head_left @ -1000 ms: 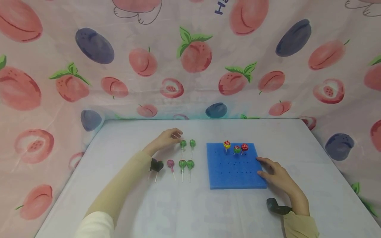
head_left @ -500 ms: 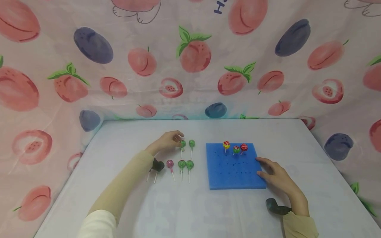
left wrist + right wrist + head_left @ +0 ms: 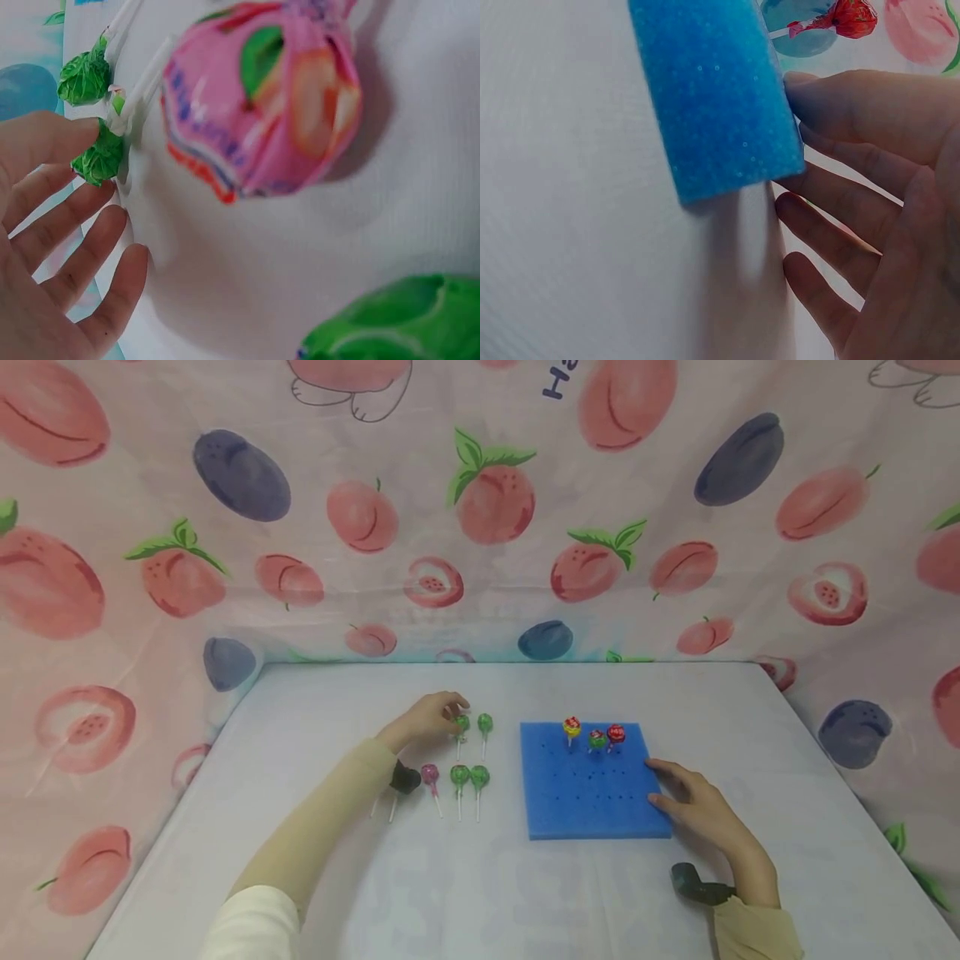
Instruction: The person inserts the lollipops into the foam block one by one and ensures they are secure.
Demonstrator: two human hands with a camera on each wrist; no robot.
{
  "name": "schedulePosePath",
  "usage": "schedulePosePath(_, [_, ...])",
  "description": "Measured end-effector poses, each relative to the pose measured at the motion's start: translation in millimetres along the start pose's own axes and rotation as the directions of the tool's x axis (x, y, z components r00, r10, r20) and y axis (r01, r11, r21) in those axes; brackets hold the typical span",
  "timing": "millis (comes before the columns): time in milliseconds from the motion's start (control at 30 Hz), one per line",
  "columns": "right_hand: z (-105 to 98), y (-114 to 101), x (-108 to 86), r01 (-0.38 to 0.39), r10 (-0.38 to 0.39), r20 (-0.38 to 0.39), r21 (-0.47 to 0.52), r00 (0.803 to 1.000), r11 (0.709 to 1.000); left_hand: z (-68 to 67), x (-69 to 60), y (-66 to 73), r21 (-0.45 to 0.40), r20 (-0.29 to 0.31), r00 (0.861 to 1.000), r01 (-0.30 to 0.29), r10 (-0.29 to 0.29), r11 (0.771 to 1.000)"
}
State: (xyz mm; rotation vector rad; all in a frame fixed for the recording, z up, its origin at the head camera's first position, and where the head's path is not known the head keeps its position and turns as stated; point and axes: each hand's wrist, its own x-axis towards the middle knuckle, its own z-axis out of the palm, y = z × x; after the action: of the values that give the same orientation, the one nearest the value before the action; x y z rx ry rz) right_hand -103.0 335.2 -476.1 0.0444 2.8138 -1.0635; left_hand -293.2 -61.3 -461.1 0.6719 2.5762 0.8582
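Note:
At the back left, my left hand [image 3: 422, 722] has thumb and forefinger around the head of a green lollipop [image 3: 462, 723]; in the left wrist view the thumb lies against that green wrapper [image 3: 100, 160], the other fingers spread. Another green lollipop [image 3: 485, 722] lies just to its right. My right hand [image 3: 703, 807] touches the right edge of the blue foam board [image 3: 555, 818] with thumb and fingertips, fingers loosely bent, as the right wrist view also shows. Yellow [image 3: 572, 726], green [image 3: 597, 740] and red [image 3: 616, 733] lollipops stand upright in the board's back part.
A front row on the white table [image 3: 480, 893] holds a pink lollipop [image 3: 430, 774] and two green ones [image 3: 460, 775]. White sticks [image 3: 393, 808] show beside the dark camera at my left wrist. A fruit-patterned cloth [image 3: 495, 610] rises behind the table.
My left hand has moved slightly right and down, and its thumb and forefinger have closed around the green lollipop's head. The right hand and the board have stayed in place.

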Motion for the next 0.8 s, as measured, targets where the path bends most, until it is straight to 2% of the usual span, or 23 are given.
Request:
schedulePosePath(500, [-0.1,-0.8,-0.4,-0.009,0.009,0.001,-0.005,1.000,1.000,3.9,-0.6,3.1,0.003,-0.049,0.999,-0.012,0.012,1.000])
schedulePosePath(800, [-1.1,-0.6,-0.9,-0.009,0.009,-0.001,-0.004,1.000,1.000,8.5,0.8,2.5,-0.015,-0.132,0.991,-0.007,0.005,1.000])
